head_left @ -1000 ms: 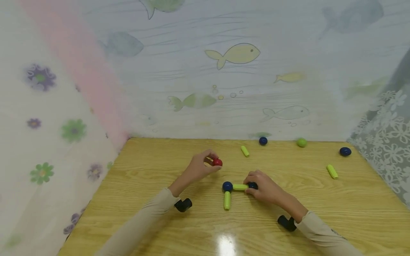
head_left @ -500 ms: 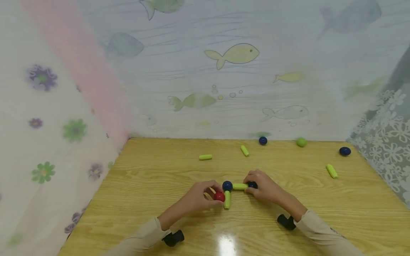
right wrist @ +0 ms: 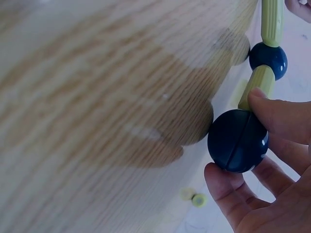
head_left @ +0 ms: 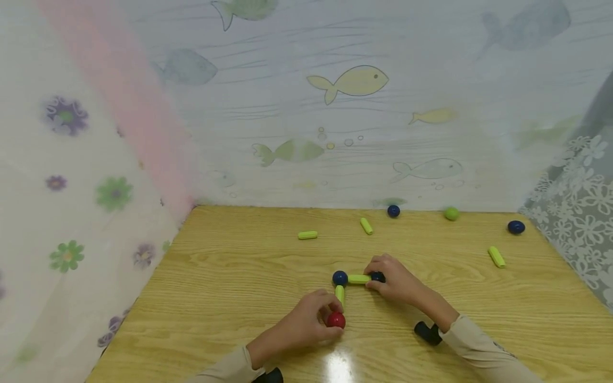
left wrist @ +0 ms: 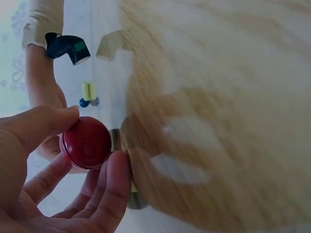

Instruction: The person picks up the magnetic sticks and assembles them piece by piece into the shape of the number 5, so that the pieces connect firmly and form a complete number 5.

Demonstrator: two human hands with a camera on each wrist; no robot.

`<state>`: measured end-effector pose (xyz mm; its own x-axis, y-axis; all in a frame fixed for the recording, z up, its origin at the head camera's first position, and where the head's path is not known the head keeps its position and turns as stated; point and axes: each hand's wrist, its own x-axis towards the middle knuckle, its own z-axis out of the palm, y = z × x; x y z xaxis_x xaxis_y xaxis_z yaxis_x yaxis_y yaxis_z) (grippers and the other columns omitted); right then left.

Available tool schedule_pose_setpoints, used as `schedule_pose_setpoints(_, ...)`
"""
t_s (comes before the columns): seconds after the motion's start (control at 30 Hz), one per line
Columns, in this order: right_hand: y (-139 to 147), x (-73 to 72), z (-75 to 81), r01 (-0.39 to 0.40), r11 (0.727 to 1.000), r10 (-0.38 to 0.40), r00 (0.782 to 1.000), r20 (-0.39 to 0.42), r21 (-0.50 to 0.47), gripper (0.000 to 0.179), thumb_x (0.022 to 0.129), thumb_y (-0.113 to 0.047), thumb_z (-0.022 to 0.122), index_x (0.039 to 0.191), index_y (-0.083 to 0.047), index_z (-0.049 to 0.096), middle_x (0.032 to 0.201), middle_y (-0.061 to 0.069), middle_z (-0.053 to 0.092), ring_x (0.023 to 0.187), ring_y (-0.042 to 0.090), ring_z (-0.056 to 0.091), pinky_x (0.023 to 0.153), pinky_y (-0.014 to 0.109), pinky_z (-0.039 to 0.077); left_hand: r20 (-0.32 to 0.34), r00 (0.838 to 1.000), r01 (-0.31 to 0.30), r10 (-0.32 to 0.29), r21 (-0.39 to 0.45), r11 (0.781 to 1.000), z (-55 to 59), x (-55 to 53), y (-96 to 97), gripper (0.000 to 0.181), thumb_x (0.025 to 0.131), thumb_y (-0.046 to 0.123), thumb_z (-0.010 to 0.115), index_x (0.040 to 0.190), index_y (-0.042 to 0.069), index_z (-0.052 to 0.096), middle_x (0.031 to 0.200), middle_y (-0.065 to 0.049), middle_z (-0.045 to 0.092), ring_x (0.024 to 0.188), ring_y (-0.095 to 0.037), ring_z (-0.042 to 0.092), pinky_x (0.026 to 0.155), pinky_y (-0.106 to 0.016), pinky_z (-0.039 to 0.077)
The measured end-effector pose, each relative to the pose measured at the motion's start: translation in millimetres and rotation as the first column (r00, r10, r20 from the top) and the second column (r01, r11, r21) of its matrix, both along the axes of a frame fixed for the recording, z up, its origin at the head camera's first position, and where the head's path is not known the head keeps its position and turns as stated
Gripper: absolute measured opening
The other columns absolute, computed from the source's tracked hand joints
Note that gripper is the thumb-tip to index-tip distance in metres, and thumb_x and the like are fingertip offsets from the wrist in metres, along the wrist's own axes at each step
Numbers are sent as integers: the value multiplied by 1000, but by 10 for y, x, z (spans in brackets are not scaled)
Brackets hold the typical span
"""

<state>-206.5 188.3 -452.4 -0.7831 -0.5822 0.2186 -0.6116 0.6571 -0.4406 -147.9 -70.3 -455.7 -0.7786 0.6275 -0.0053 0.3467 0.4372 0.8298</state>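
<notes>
My left hand (head_left: 308, 321) pinches a glossy red ball (head_left: 337, 321) between thumb and fingers. This ball sits at the near end of a yellow-green rod (head_left: 339, 296); whether they touch is hidden by my fingers. The rod's far end meets a dark blue ball (head_left: 340, 278). From that ball a second yellow-green rod (head_left: 358, 279) runs right to another dark blue ball (right wrist: 237, 141), forming an L. My right hand (head_left: 395, 283) grips this end ball, thumb against the rod in the right wrist view.
Toward the back of the wooden table (head_left: 230, 255) lie loose yellow-green rods (head_left: 307, 235), a blue ball (head_left: 394, 211) and a green ball (head_left: 451, 213). At right are a dark blue egg-shaped piece (head_left: 516, 227) and another rod (head_left: 496, 257). Fabric walls (head_left: 287, 181) border the table.
My left hand has brought the red ball toward me, from beyond the L to the near end of its rod. A loose rod behind has come into view. My right hand stays put.
</notes>
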Motion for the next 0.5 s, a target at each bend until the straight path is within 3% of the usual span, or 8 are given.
schedule_pose_setpoints(0.17,-4,-9,-3,-2,1000,2,1000,-6,-2,12,81,-12,74,92,-9,71,88,-3,61,76,13,48,65,29,42,32,999,-23,24,-44,999,13,-9,36,22,81,22,76,98,20,63,97,5,48,78,-6,52,67,-18,48)
schedule_pose_setpoints(0.5,-14,-7,-15,4,1000,-4,1000,-14,3,12,81,-12,74,93,-9,71,88,-3,61,76,13,47,65,29,42,-16,1000,-4,0,-250,968,53,-68,92,37,83,30,73,117,20,64,104,2,44,84,-7,46,65,-15,47)
